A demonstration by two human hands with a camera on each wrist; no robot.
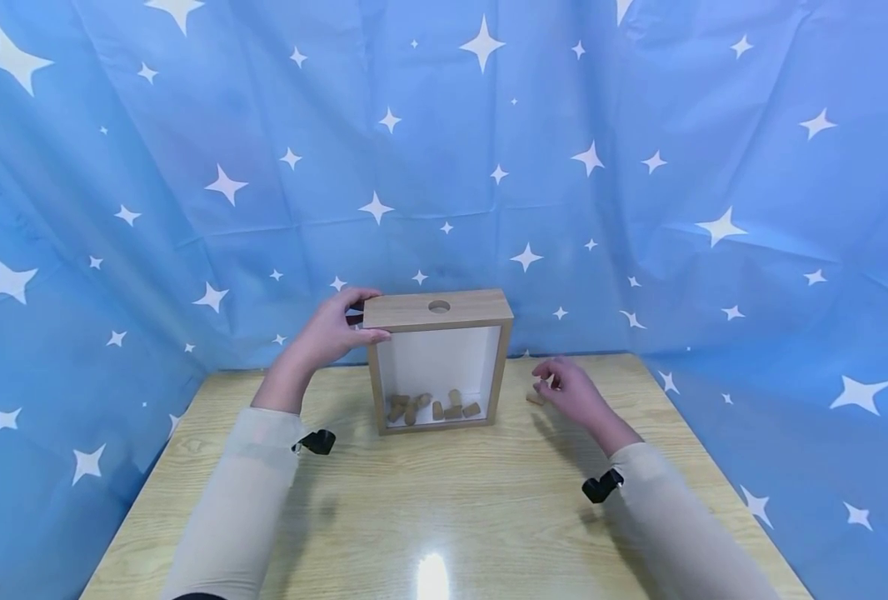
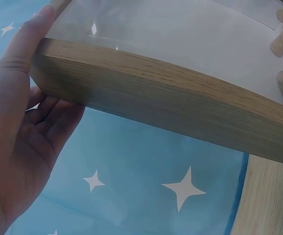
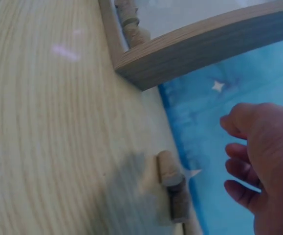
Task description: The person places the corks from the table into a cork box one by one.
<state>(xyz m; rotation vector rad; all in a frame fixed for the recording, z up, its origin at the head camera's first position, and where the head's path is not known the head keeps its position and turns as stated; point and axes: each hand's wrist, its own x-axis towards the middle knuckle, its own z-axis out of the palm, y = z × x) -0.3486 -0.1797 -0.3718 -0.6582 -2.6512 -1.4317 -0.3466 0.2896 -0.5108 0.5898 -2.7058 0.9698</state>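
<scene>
Close by, two pale sleeves [image 1: 230,508] hung over the near side of the tabletop [image 1: 451,492], each with a little black thing [image 1: 603,486] at the wrist. Past them, in the far half of the tabletop and about in the middle, I saw a wooden box [image 1: 481,310] standing up tall. It had a clear front, and lots of small corks [image 1: 453,412] lay at the bottom inside. A round hole [image 1: 440,307] was in the middle of its top. The left hand [image 1: 333,325] had its grip on the top left corner of the box, thumb in front.

To the right of the box, near the far right corner of the tabletop, was the right hand [image 1: 567,388]. Its grip was loose, with bent fingers, and I could see nothing in it. The loose corks [image 3: 168,169] lay close to the far edge, low down by those fingertips and a little to the left, but not touching them, it seemed. I saw two, end to end. Their long way ran side to side, along the far edge. The right hand was much nearer to them than the left. The hole was to its left and higher up.

Farthest off hung a blue cloth [image 1: 444,150] with white stars.
</scene>
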